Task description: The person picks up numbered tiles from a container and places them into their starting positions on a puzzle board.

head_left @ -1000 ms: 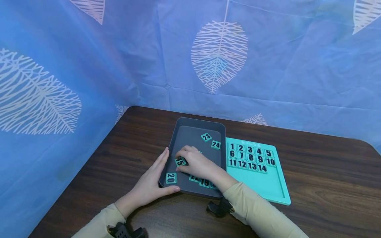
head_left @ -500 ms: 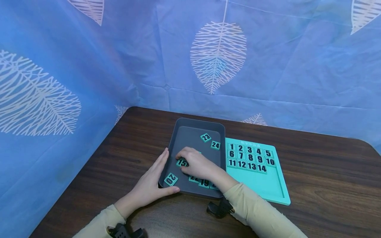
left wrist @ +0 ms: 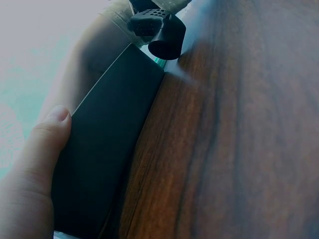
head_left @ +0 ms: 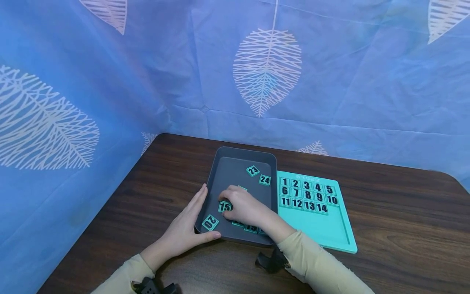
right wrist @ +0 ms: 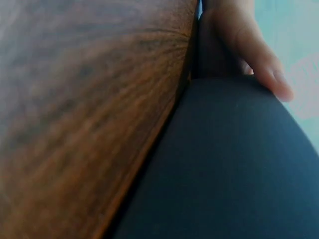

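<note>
In the head view, my right hand (head_left: 246,208) bends over the dark grey tray (head_left: 229,169) and pinches a number tile marked 15 (head_left: 225,206) between thumb and fingers. My left hand (head_left: 181,228) rests on the tray's near left corner, fingers straight along the side and thumb on the front rim. Beside it lies tile 20 (head_left: 210,222), tilted. Several tiles lie partly hidden under my right hand and wrist. The left wrist view has my left thumb (left wrist: 47,137) against the tray's wall (left wrist: 107,144); neither wrist view shows the tiles.
A turquoise number board (head_left: 310,228) stands right against the tray, with tiles 1 to 14 in order in its upper rows. Tiles 23 (head_left: 253,170) and 24 (head_left: 264,180) lie in the tray's far right part. Behind the brown table (head_left: 396,216) hangs a blue curtain (head_left: 330,81).
Tile 15 has turned straighter and shifted slightly nearer and to the right with my right hand. Tile 20 has swung from square to tilted. My left hand keeps its place on the tray.
</note>
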`<state>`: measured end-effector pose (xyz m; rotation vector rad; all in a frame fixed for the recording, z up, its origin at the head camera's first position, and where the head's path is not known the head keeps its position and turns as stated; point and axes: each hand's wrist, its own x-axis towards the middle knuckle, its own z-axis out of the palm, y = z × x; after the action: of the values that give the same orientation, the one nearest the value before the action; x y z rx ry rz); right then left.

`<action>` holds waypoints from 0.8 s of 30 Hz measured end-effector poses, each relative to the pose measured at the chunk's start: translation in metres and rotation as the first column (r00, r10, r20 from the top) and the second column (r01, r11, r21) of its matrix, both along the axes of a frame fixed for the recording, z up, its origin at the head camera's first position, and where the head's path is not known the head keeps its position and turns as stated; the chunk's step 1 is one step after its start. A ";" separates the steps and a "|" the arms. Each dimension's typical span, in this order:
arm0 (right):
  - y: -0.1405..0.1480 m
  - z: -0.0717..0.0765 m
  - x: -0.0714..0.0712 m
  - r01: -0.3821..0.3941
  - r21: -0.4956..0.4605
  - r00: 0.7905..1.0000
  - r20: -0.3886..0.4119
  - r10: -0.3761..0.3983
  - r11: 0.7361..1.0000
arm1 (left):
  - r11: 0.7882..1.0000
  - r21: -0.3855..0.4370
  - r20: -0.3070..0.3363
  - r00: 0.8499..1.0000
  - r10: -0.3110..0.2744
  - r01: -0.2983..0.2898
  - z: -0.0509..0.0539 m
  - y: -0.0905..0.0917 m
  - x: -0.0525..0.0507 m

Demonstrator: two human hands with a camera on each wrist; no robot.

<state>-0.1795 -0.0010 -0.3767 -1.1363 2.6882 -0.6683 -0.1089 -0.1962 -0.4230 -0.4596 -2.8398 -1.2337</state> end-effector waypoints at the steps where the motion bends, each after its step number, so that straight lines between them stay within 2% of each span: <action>1: 0.001 0.000 0.001 -0.004 -0.016 1.000 -0.005 0.003 1.000 | 1.000 -0.003 0.006 1.000 0.003 -0.003 0.000 0.000 0.000; 6: 0.012 0.009 0.009 0.008 -0.088 1.000 -0.029 -0.011 0.996 | 1.000 0.007 0.004 1.000 -0.014 0.014 -0.001 0.000 0.001; 10: 0.033 0.022 0.015 0.041 -0.128 0.994 -0.094 -0.053 0.991 | 1.000 0.011 0.004 1.000 -0.015 0.015 0.000 -0.001 0.001; 17: 0.087 0.041 0.020 0.152 -0.140 0.972 -0.158 -0.174 0.978 | 1.000 0.006 0.008 1.000 0.001 -0.001 0.000 -0.002 0.001; 24: 0.151 0.043 0.023 0.242 -0.125 0.941 -0.213 -0.265 0.962 | 1.000 0.001 0.002 1.000 -0.003 0.003 0.000 -0.002 0.001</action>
<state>-0.1562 0.1498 -0.3334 -0.9459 3.0657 -0.7548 -0.1081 -0.1984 -0.4228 -0.4635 -2.8408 -1.2373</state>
